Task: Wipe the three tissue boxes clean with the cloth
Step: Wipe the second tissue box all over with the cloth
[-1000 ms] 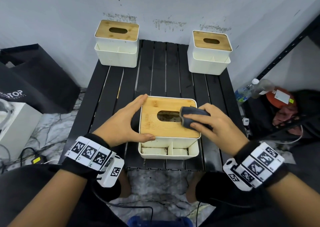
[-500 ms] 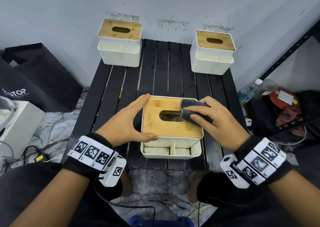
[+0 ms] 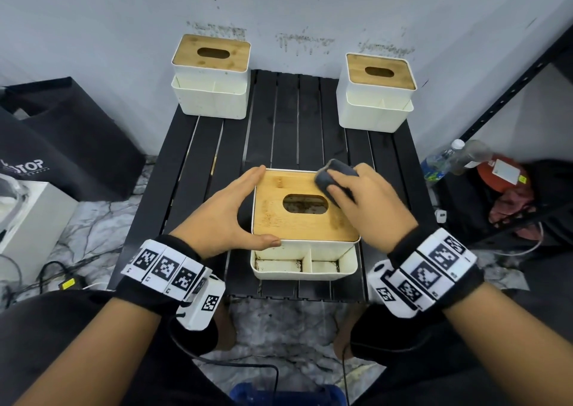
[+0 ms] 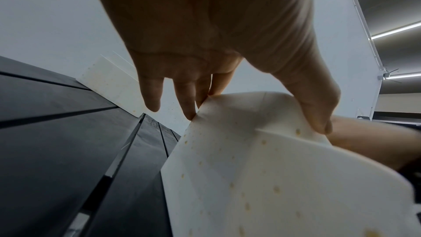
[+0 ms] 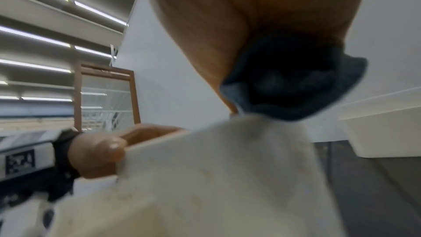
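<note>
A white tissue box with a stained bamboo lid stands at the near edge of the black slatted table. My left hand braces its left side, fingers along the far corner and thumb on the front rim; the left wrist view shows the same hold on the spotted white wall. My right hand grips a folded dark grey cloth and presses it on the lid's far right corner. In the right wrist view the cloth bulges under the palm. Two more boxes stand at the back left and back right.
A grey wall runs right behind the table. A black bag and a white device sit on the floor to the left. Bottles, a red item and a black shelf frame crowd the right. Cables lie on the marble floor.
My right hand has slid the cloth from beside the lid's slot up to the far right corner of the lid. The left hand keeps its hold on the box.
</note>
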